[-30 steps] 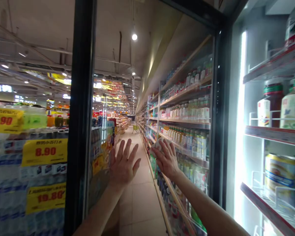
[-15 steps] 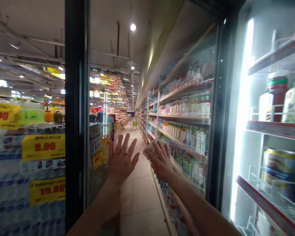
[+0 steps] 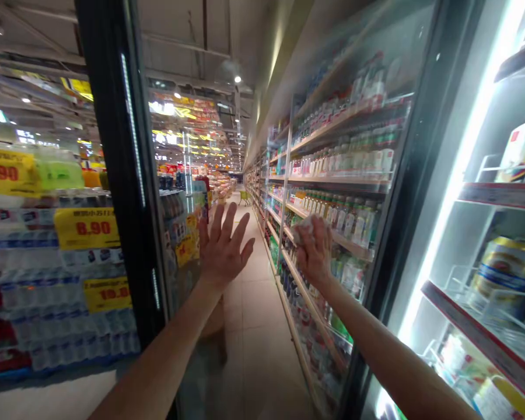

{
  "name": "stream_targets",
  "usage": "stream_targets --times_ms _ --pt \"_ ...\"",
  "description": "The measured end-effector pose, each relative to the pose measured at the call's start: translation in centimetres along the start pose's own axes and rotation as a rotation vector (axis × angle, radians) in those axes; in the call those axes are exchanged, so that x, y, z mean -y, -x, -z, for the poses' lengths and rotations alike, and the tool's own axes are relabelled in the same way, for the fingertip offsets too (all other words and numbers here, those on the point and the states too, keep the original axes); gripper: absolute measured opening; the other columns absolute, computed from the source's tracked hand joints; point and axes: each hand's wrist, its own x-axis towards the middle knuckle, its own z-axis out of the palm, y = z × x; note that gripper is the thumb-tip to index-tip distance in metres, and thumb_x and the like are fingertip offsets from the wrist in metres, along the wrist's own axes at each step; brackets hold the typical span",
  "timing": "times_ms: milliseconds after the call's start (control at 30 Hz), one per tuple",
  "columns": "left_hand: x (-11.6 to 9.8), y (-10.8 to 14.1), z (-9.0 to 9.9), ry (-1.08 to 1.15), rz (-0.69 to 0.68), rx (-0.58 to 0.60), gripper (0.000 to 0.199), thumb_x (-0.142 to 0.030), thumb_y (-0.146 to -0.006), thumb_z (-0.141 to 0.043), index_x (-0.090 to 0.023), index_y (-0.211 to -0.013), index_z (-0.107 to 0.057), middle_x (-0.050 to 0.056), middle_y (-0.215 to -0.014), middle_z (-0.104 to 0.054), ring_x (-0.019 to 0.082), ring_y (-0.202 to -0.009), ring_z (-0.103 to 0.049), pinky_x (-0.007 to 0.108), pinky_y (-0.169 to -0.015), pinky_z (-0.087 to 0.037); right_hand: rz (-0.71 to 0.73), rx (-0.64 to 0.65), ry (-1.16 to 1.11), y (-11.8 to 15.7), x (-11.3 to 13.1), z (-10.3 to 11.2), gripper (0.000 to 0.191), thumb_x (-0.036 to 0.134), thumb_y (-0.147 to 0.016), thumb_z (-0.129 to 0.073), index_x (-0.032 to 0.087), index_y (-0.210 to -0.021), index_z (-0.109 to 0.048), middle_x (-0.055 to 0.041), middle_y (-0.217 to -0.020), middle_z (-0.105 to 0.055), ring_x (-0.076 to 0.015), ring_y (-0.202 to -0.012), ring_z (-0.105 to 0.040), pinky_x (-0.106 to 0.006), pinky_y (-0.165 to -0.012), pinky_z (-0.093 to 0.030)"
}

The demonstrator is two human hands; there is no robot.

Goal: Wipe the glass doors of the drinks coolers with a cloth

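Cloth (image 3: 303,232), pale and crumpled, gripped under right hand's (image 3: 315,252) fingers, on the side toward left hand (image 3: 224,251); long axis too blurred to tell. Left grip open, spread before glass door (image 3: 114,134), apart from cloth.

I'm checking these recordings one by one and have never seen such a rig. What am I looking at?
There is no machine: these are a person's bare hands, and every picture comes from one camera worn on the head, looking forward and down. The left hand is spread, palm toward a glass door with a dark frame; whether it touches is hard to tell. The right hand holds a crumpled pale cloth at the glass. At far right, lit shelves carry a bottle and cans.
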Motion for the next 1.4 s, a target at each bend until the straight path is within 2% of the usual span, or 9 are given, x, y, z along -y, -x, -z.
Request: stream_targets --times_ms 100,267,333,533,600,833,1100,1300,1400 --pt "0.1 0.1 0.0 0.01 0.0 0.0 0.052 -0.039 -0.085 -0.049 -0.024 -0.133 -0.04 0.008 -0.143 -0.034 0.025 -0.136 -0.021 0.047 -0.111 -0.008 0.064 0.037 -0.005 0.7 0.4 -0.2 0.043 0.026 -0.082 -0.043 0.029 -0.125 -0.049 -0.0055 -0.144 -0.032 -0.0255 -0.135 -0.025 -0.051 -0.106 -0.025" --pt "0.1 0.1 0.0 0.038 0.004 -0.004 0.055 -0.037 -0.084 -0.05 -0.026 -0.136 -0.035 0.008 -0.144 -0.032 0.025 -0.137 -0.02 0.047 -0.112 -0.007 -0.499 -0.252 0.047 0.6 -6.2 1.1 0.049 0.025 -0.083 -0.036 0.019 -0.131 -0.043 -0.0147 -0.143 -0.031 -0.0279 -0.132 -0.03 -0.056 -0.102 -0.029" --pt "0.0 0.1 0.0 0.041 -0.005 -0.024 0.056 -0.036 -0.084 -0.051 -0.026 -0.137 -0.034 0.008 -0.144 -0.032 0.025 -0.137 -0.02 0.047 -0.112 -0.007 -0.626 -0.313 0.054 0.7 -6.7 1.2 0.051 0.024 -0.083 -0.036 0.016 -0.133 -0.04 -0.0173 -0.143 -0.03 -0.0293 -0.132 -0.03 -0.058 -0.102 -0.029" --pt "0.3 0.2 -0.2 -0.016 -0.046 -0.061 0.059 -0.035 -0.082 -0.054 -0.023 -0.137 -0.034 0.01 -0.143 -0.034 0.025 -0.136 -0.021 0.047 -0.111 -0.012 -0.005 -0.029 -0.075 2.3 2.5 -0.4 0.051 0.018 -0.081 -0.043 0.027 -0.132 -0.041 -0.0063 -0.149 -0.022 -0.0278 -0.137 -0.021 -0.054 -0.106 -0.026" --pt "0.5 0.3 -0.1 -0.007 -0.037 -0.048 0.058 -0.035 -0.083 -0.053 -0.023 -0.137 -0.034 0.01 -0.143 -0.035 0.025 -0.136 -0.021 0.046 -0.111 -0.012 0.088 0.032 -0.088 2.5 3.6 -0.6 0.051 0.017 -0.08 -0.045 0.03 -0.13 -0.043 -0.004 -0.149 -0.022 -0.0271 -0.137 -0.021 -0.053 -0.107 -0.025" --pt "0.3 0.2 0.2 0.015 -0.039 -0.059 0.055 -0.034 -0.084 -0.052 -0.025 -0.136 -0.036 0.009 -0.144 -0.032 0.024 -0.136 -0.022 0.047 -0.111 -0.013 -0.382 -0.226 0.03 1.9 -3.3 0.7 0.051 0.02 -0.084 -0.041 0.023 -0.135 -0.037 -0.0131 -0.147 -0.025 -0.0285 -0.134 -0.027 -0.055 -0.102 -0.031" --pt "-2.1 1.4 -0.3 -0.07 0.024 -0.123 0.052 -0.02 -0.084 -0.052 -0.021 -0.135 -0.038 0.012 -0.14 -0.037 0.023 -0.137 -0.017 0.047 -0.112 -0.008 0.075 -0.012 -0.094 1.8 5.0 -0.4 0.05 0.015 -0.081 -0.043 0.029 -0.13 -0.045 -0.0047 -0.148 -0.025 -0.0282 -0.135 -0.024 -0.052 -0.108 -0.024" --pt "-2.9 1.5 0.0 -0.084 -0.005 -0.074 0.05 -0.021 -0.084 -0.051 -0.021 -0.133 -0.041 0.012 -0.139 -0.038 0.024 -0.137 -0.015 0.049 -0.112 -0.009 -0.246 -0.212 -0.006 2.4 -2.6 0.8 0.053 0.019 -0.085 -0.041 0.027 -0.136 -0.035 -0.0093 -0.148 -0.025 -0.0284 -0.133 -0.028 -0.055 -0.103 -0.029" --pt "-2.9 1.5 -0.1 -0.095 -0.005 -0.065 0.052 -0.021 -0.084 -0.051 -0.021 -0.134 -0.038 0.012 -0.14 -0.037 0.025 -0.137 -0.015 0.051 -0.111 -0.01 -0.366 -0.238 0.021 2.8 -3.2 1.0 0.053 0.019 -0.085 -0.04 0.025 -0.138 -0.033 -0.0115 -0.147 -0.025 -0.0292 -0.133 -0.028 -0.057 -0.101 -0.032"
